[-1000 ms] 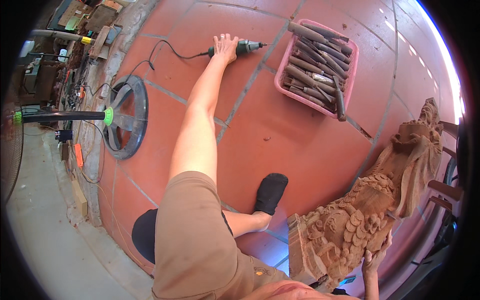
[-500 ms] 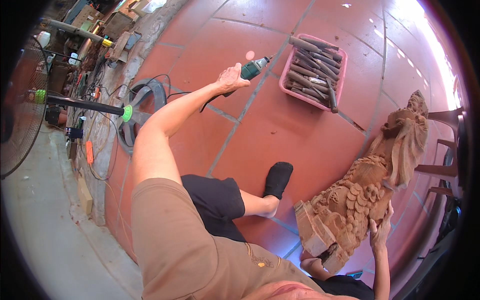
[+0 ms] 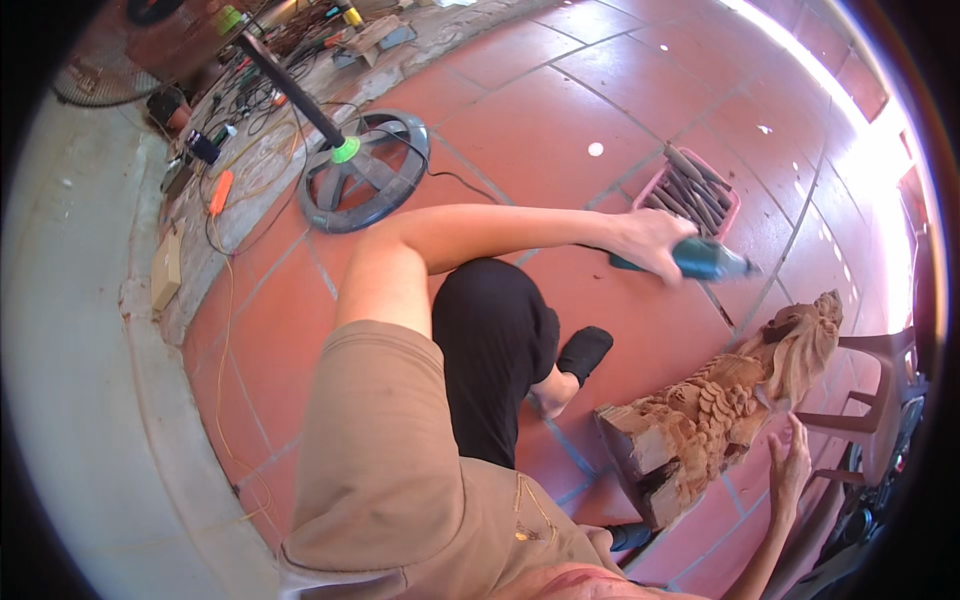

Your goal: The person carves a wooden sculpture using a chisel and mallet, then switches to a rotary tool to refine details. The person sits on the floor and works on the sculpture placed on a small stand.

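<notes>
My left hand is wrapped round a green handheld die grinder, held in front of the basket with its tip pointing right. The tool is slightly blurred by motion. At the lower right a carved wooden statue lies tilted on the floor, its cut base toward me and its top toward the far right. Just right of the statue is my right hand, its fingers apart and nothing in it; a small gap seems to separate it from the wood.
Beyond the grinder stands a pink basket of chisels. A fan's round base is on the tiles at left, with a cord running toward my left arm. A brown plastic chair stands right of the statue. An orange power strip lies among cables.
My left hand has carried the die grinder rightward, from left of the basket to in front of it. My right hand has come off the statue. The whole view has shifted.
</notes>
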### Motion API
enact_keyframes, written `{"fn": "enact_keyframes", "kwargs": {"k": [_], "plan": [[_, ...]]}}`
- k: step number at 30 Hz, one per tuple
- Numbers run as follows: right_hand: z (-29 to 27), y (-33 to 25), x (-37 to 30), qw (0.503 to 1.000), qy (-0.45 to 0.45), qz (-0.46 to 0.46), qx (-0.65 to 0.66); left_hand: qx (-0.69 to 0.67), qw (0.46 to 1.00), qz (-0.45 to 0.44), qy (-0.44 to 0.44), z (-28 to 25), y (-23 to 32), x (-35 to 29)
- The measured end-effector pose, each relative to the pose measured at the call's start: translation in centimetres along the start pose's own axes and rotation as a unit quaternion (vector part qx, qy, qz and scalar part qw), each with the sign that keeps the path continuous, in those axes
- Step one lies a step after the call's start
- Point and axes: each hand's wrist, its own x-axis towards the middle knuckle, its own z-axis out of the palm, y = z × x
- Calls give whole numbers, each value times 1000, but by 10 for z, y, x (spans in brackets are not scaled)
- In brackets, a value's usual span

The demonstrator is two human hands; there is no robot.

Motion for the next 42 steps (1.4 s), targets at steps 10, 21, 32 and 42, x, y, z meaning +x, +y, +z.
{"fn": "enact_keyframes", "kwargs": {"k": [10,21,32,42], "plan": [[23,-143,2,647,33,-57,760,121,974,187,-30,44,173,20],[14,-170,-4,475,203,46,855,108,965,234,-39,86,193,41],[55,-112,24,435,176,58,881,177,905,-30,387,-16,-41,-149],[42,-94,38,422,197,63,883,335,857,-236,312,22,-151,-219]]}}
